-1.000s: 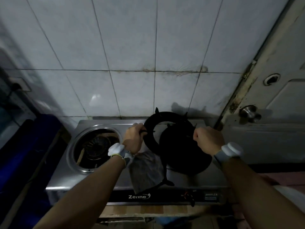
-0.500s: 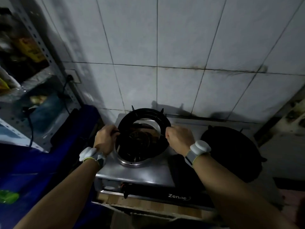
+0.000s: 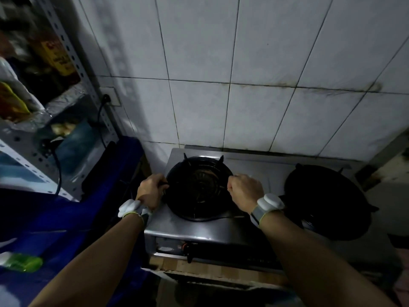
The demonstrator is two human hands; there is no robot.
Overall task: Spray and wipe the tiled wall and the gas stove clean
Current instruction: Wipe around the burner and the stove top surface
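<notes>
Stove [image 3: 188,229]: one pan support [image 3: 183,202] gripped (left hand [image 3: 150,191], right hand [image 3: 244,191]).

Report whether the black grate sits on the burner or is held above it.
Seemingly down: the grate rests on the stove around the burner; left hand and right hand grip it.

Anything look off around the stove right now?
Yes: brown grime streaks the tiled wall along a grout line, upper right. The left hand and right hand grip the pot support over the left burner.
</notes>
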